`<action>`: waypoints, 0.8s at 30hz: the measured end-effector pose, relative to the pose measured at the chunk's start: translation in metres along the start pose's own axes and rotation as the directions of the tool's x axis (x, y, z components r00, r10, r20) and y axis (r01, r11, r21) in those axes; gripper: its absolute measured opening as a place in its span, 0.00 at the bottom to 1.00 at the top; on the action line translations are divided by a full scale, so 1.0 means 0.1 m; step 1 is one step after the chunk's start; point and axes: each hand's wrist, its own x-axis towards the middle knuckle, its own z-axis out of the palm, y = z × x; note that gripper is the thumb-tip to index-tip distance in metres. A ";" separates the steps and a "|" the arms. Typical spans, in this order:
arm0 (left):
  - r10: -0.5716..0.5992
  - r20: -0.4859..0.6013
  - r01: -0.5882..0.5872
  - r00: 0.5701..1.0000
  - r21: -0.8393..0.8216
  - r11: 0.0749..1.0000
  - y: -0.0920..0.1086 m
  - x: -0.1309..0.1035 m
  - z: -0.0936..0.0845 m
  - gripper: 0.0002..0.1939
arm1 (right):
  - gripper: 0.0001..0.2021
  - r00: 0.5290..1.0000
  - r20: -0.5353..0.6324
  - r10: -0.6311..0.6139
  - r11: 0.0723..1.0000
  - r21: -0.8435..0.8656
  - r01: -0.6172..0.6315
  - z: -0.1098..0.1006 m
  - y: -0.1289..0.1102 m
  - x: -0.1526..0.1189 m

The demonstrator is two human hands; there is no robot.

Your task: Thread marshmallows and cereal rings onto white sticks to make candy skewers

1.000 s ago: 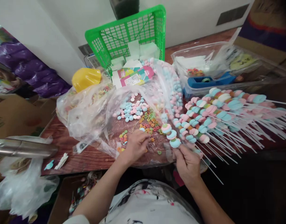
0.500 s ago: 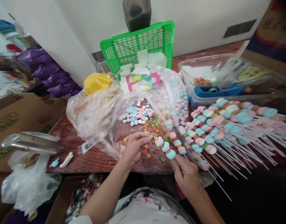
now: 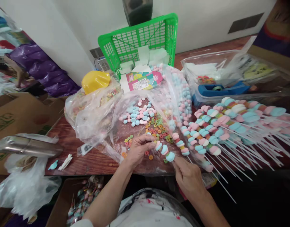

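Note:
My right hand (image 3: 187,175) is closed around the lower part of a marshmallow skewer (image 3: 164,149), which is threaded with blue, pink and white marshmallows and small rings. At the skewer's upper end, the fingers of my left hand (image 3: 140,149) are pinched together and hide the tip. Loose ring candies (image 3: 156,126) in green, orange and red lie on the clear plastic sheet just beyond my hands. Behind them is a heap of loose pink, blue and white marshmallows (image 3: 137,116). One finished-looking skewer (image 3: 181,144) rests just right of the held one.
Many filled skewers (image 3: 213,126) are piled at the right, their white sticks overhanging the table edge. A green crate (image 3: 137,34) stands at the back. Left are plastic bags (image 3: 92,116), a steel flask (image 3: 28,146) and a cardboard box (image 3: 24,116). A blue tape dispenser (image 3: 220,90) sits back right.
My left hand has come up against the skewer's upper end, covering the tip; a yellow ring seen by its fingers is now hidden. The held skewer has shifted slightly left.

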 end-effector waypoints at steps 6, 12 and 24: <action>-0.151 0.033 0.154 0.988 -0.237 0.959 -0.08 -0.01 0.03 0.12 | 0.12 0.999 0.011 0.039 0.996 0.086 -0.040 0.00 0.00 0.00; -0.170 -0.009 0.154 0.985 -0.377 0.913 -0.20 -0.08 0.19 0.13 | 0.11 0.988 -0.147 -0.037 0.973 0.220 0.069 0.04 0.00 -0.08; -0.002 0.019 0.005 1.000 -0.155 0.988 -0.20 -0.25 0.27 0.10 | 0.09 0.973 -0.192 -0.130 0.987 0.065 0.145 0.16 -0.03 -0.09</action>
